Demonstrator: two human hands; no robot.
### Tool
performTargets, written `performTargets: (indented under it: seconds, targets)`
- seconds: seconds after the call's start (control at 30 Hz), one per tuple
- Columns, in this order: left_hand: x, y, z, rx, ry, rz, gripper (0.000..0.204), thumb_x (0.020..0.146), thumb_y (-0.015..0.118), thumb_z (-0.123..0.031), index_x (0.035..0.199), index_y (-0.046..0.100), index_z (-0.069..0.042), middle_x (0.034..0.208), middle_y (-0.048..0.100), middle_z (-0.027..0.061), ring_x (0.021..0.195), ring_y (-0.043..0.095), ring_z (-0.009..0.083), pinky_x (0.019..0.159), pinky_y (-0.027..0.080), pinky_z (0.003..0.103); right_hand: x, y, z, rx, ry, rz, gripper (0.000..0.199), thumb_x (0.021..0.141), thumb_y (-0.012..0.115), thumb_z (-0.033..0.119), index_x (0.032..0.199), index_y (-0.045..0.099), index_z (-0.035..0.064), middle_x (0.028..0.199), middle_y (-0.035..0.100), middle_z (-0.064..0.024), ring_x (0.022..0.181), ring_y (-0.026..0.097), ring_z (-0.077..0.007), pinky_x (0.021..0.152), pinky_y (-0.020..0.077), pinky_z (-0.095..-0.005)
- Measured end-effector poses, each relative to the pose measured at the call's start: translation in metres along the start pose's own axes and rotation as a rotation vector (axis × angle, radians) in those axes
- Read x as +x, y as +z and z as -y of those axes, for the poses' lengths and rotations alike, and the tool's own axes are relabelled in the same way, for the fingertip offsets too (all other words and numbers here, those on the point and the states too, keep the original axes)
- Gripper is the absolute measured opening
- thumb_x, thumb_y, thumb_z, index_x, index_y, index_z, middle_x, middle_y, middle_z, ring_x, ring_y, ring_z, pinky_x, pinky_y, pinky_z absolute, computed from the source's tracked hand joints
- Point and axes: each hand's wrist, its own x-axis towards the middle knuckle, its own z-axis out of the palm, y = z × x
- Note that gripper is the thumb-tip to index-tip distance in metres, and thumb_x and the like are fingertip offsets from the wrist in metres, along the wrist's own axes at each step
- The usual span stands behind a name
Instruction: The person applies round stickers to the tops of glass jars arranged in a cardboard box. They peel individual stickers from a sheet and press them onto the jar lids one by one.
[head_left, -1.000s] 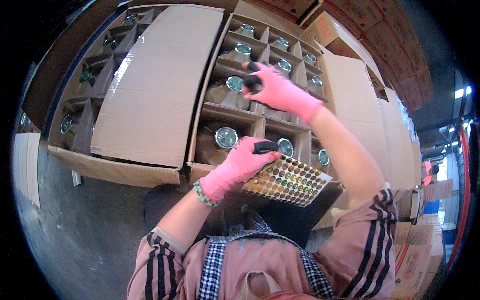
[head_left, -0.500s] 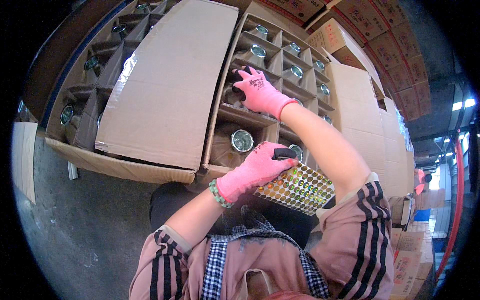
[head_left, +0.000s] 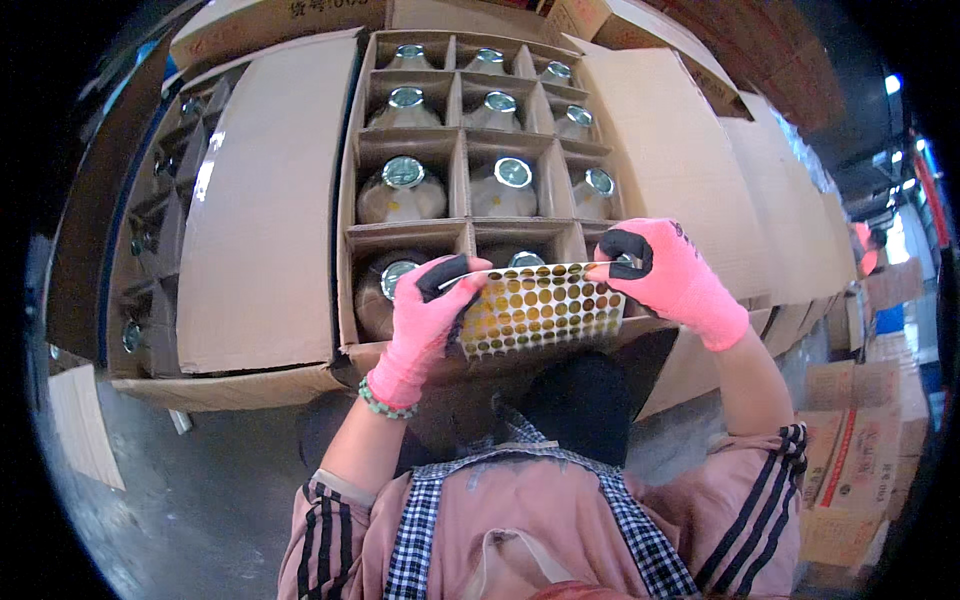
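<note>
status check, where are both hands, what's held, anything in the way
Left hand gripping sticker sheet at left; right hand pinching near its upper right corner. Sheet partly blocks view of near-row middle bottle.

- Gloved in pink with dark patches on both the left hand and the right hand.
- Pinching at the left between thumb and bent forefinger, with tips pointing right.
- Pinching at the right too, with forefinger arched above thumb and tips turned left.
- Held apart and facing each other, slightly higher in view at the right.
- Angled up and inward with the left forearm, nearly in line with the hand.
- Angled up and leftward with the right forearm, bent further inward at the right wrist.
- Bare between glove and striped sleeve on either side.
</note>
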Motion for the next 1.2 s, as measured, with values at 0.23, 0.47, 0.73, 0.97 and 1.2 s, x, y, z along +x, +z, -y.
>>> performTargets:
  seconds: [0.23, 0.47, 0.73, 0.97, 1.2]
  targets:
    - [-0.024, 0.018, -0.008, -0.011, -0.012, -0.023, 0.024, 0.067, 0.066, -0.010, 0.087, 0.060, 0.001, 0.079, 0.057, 0.0007, 0.072, 0.050, 0.0068, 0.066, 0.040, 0.020, -0.026, 0.004, -0.037, 0.232, -0.192, -0.164, 0.018, 0.065, 0.068, 0.009, 0.074, 0.056, -0.0015, 0.069, 0.054, -0.0106, 0.064, 0.053, -0.0193, 0.062, 0.0416, -0.0270]
    - [-0.059, 0.051, -0.053, 0.123, -0.040, -0.269, 0.014, 0.071, 0.057, -0.002, 0.084, 0.061, 0.003, 0.075, 0.058, 0.0014, 0.069, 0.052, 0.0077, 0.065, 0.041, 0.019, -0.028, 0.008, -0.056, 0.405, -0.459, -0.192, 0.016, 0.061, 0.066, 0.002, 0.076, 0.058, 0.0020, 0.070, 0.058, -0.0096, 0.069, 0.056, -0.0250, 0.064, 0.0451, -0.0306]
    - [-0.061, 0.066, -0.050, 0.091, -0.145, -0.404, 0.021, 0.071, 0.059, -0.011, 0.087, 0.060, 0.003, 0.075, 0.059, 0.0032, 0.068, 0.053, 0.0094, 0.064, 0.041, 0.021, -0.013, 0.014, -0.086, 0.209, -0.908, -0.360, 0.030, 0.056, 0.063, 0.011, 0.085, 0.057, 0.0095, 0.085, 0.055, -0.0030, 0.084, 0.052, -0.0236, 0.072, 0.0418, -0.0364]
    - [-0.056, 0.056, -0.023, -0.112, -0.155, -0.443, 0.023, 0.072, 0.059, -0.012, 0.088, 0.059, 0.004, 0.074, 0.058, 0.0034, 0.066, 0.052, 0.0091, 0.062, 0.041, 0.021, -0.005, 0.033, -0.095, 0.087, -0.988, -0.436, 0.020, 0.058, 0.058, 0.011, 0.078, 0.057, 0.0092, 0.086, 0.056, -0.0035, 0.084, 0.053, -0.0208, 0.069, 0.0441, -0.0349]
    - [-0.050, 0.050, -0.019, -0.168, -0.228, -0.574, 0.019, 0.073, 0.059, -0.009, 0.088, 0.058, 0.002, 0.074, 0.058, 0.0036, 0.064, 0.053, 0.0094, 0.059, 0.041, 0.022, 0.009, 0.033, -0.089, 0.140, -0.895, -0.284, 0.015, 0.061, 0.060, 0.009, 0.075, 0.055, 0.0080, 0.088, 0.055, -0.0039, 0.086, 0.054, -0.0207, 0.072, 0.0430, -0.0345]
